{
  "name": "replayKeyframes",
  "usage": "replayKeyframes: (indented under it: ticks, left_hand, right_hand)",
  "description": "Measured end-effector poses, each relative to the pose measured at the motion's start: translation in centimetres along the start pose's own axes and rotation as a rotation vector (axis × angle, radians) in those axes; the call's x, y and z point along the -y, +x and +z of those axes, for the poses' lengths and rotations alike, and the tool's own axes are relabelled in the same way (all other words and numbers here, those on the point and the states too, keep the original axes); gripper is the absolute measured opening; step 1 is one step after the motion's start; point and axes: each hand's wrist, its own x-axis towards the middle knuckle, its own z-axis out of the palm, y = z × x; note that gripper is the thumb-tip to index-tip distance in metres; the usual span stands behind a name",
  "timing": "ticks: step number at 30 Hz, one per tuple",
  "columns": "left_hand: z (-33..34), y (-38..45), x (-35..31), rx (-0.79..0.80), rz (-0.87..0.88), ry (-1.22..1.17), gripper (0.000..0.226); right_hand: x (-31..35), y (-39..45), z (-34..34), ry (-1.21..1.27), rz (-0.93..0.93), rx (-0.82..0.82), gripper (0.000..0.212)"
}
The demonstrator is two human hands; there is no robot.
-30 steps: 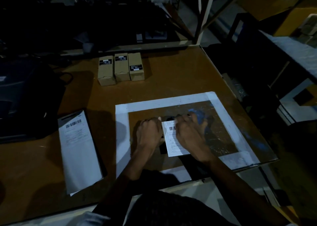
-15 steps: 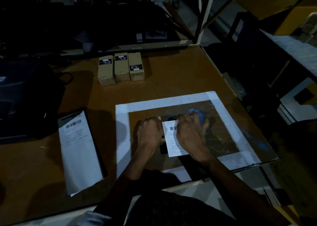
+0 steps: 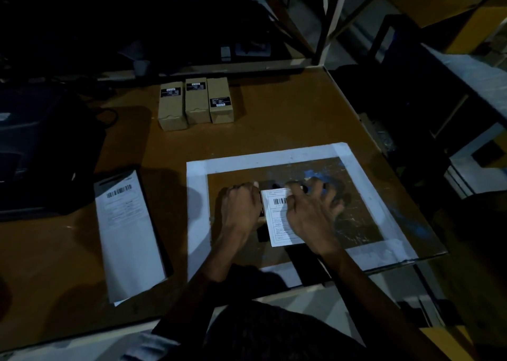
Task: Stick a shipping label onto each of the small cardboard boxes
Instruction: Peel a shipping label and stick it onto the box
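White shipping label [image 3: 279,218] lies on a box that is almost wholly hidden beneath it, inside the taped frame [image 3: 196,209] at the near right of the desk [image 3: 274,119]. Left hand [image 3: 241,209], fingers curled, grips the box's left side. Right hand [image 3: 312,215] presses on the label, fingers spread. A label stack [image 3: 129,234] waits at near left. Far off, three small cardboard boxes [image 3: 196,101] stand touching, bearing only dark stickers; judged unlabelled, so most work remains.
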Motion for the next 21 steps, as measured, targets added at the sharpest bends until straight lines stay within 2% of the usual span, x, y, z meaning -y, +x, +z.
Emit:
replayKeyframes:
  ticks: [2,6,11,17,21]
  left_hand:
    - [0.0,0.1,0.1,-0.001,0.016,0.009,0.033]
    - [0.2,0.4,0.4,0.007,0.035,0.014,0.039]
    - [0.5,0.9,0.8,0.009,0.041,-0.008,0.045]
    - [0.4,0.6,0.4,0.013,0.004,-0.019,0.035]
    - [0.4,0.5,0.4,-0.001,0.012,-0.024,0.041]
  right_hand:
    - [-0.1,0.2,-0.2,-0.019,0.028,-0.012,0.031]
    - [2.5,-0.1,0.2,-0.069,-0.069,0.009,0.040]
    - [4.2,-0.5,1.4,0.031,-0.253,-0.056,0.027]
    - [0.0,0.8,0.8,-0.075,-0.107,-0.092,0.036]
    - [1.8,0.2,1.0,-0.145,-0.199,-0.074,0.037]
